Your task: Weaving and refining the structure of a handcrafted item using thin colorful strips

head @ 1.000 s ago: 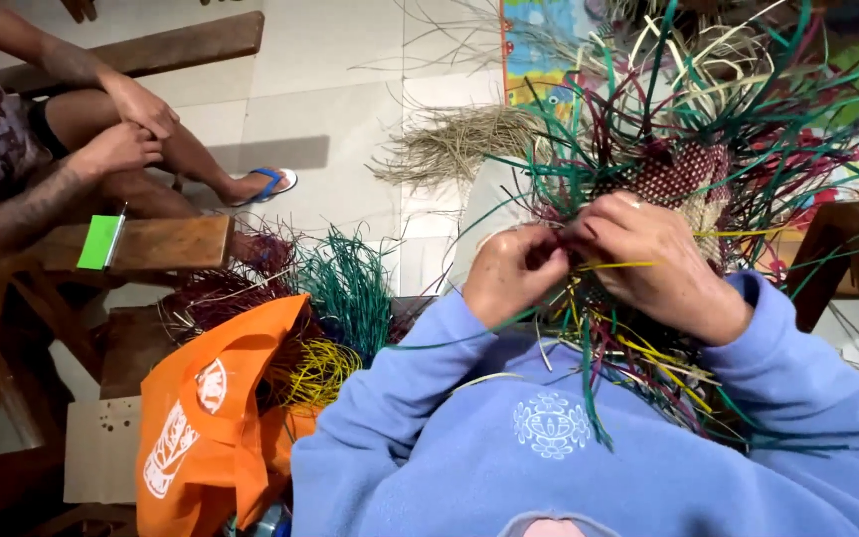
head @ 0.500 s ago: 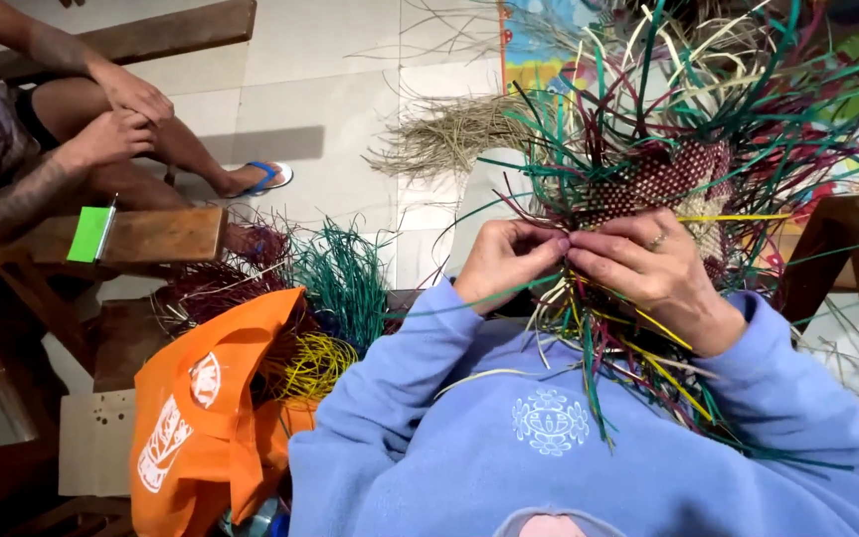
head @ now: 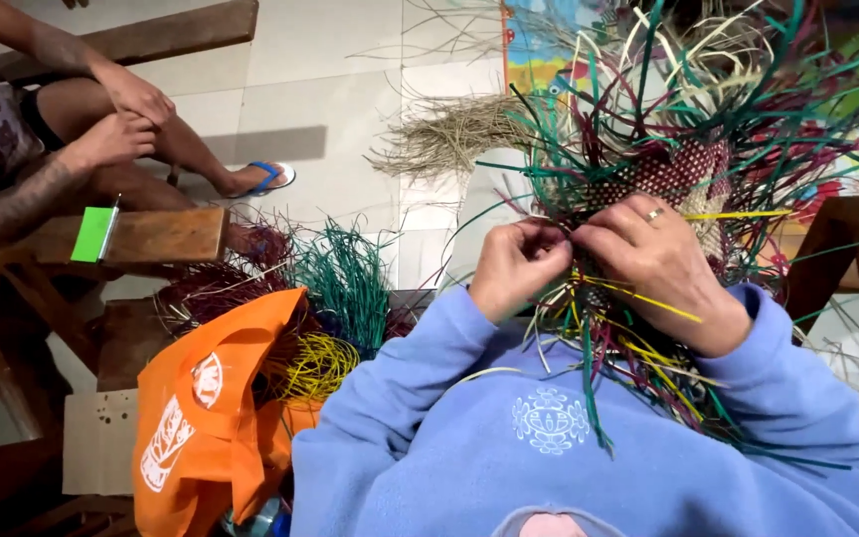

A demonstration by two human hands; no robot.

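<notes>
Both hands pinching strands at the lower edge of the weave, held over my lap.

My left hand (head: 517, 267) is closed narrow on thin strands; my right hand (head: 653, 264) grips yellow strips against the weave (head: 670, 171). I judge it best to keep each strand taut and flat and press it snug before letting go. Loose green and red ends bristle all round and can snag my fingers. An orange bag (head: 213, 418) and strand bundles (head: 342, 288) lie left of my lap; another person's hands (head: 116, 119) rest beyond the bench (head: 166, 234).
</notes>
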